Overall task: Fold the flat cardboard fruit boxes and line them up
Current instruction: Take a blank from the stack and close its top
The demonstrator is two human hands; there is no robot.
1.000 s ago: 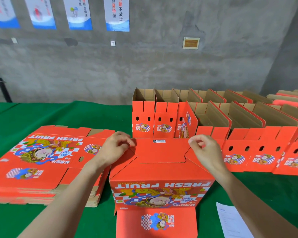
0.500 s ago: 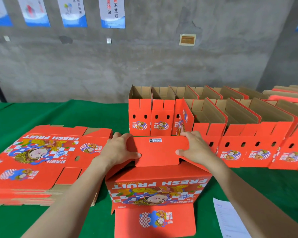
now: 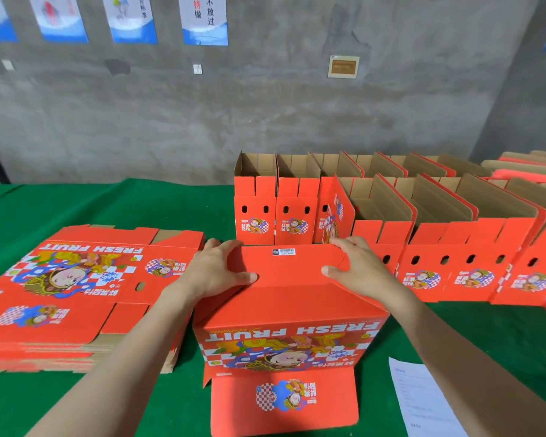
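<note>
Bottom-locking now: left grip (image 3: 218, 272) and right grip (image 3: 360, 269), fingers spread, press the flap (image 3: 292, 272) of the box (image 3: 290, 339) flat, clasping nothing. Next, probably: flip it upright and join the row (image 3: 438, 244) at 2 o'clock.

Item: person, partial view. Left grip (image 3: 216, 272) and right grip (image 3: 360, 272): bare hands. Forearms: bare from wrist to frame edge, slender, uncovered throughout.
</note>
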